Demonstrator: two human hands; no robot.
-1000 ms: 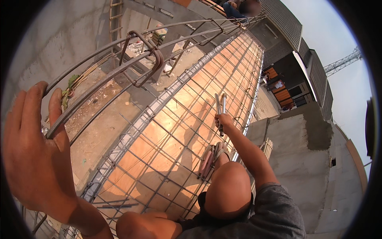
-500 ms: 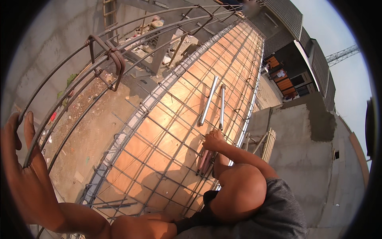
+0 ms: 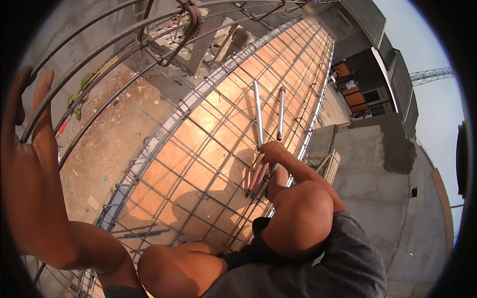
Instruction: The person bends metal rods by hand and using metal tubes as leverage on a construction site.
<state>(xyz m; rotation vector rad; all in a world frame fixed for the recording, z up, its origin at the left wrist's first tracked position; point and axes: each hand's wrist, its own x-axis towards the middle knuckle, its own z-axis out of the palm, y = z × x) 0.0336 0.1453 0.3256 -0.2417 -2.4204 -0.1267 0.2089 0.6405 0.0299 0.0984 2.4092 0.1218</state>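
At the left edge, my left hand (image 3: 35,169) is at a long reinforcing bar (image 3: 92,47) of a raised rebar cage, which runs into the crook between thumb and fingers. Part of this hand's grip is hidden. My right hand (image 3: 273,152), low by my raised knee, is closed round the near end of a silver metal tube (image 3: 258,111). A second silver tube (image 3: 281,113) lies just to its right on the rebar mesh (image 3: 223,171). Reddish tubes (image 3: 257,178) lie below my right hand, partly covered by it and my leg.
Under the mesh is a plywood deck (image 3: 164,171) edged by lengthwise bars (image 3: 161,139). Rubble-strewn ground (image 3: 107,129) lies lower on the left. To the right stand a rendered wall (image 3: 362,184) and a bundle of wooden sticks (image 3: 332,168). Short loose bars (image 3: 144,234) rest near my left knee.
My right hand has taken hold of the left silver tube and swung its far end leftward. The view has shifted; the cage bars and my left hand appear higher in it.
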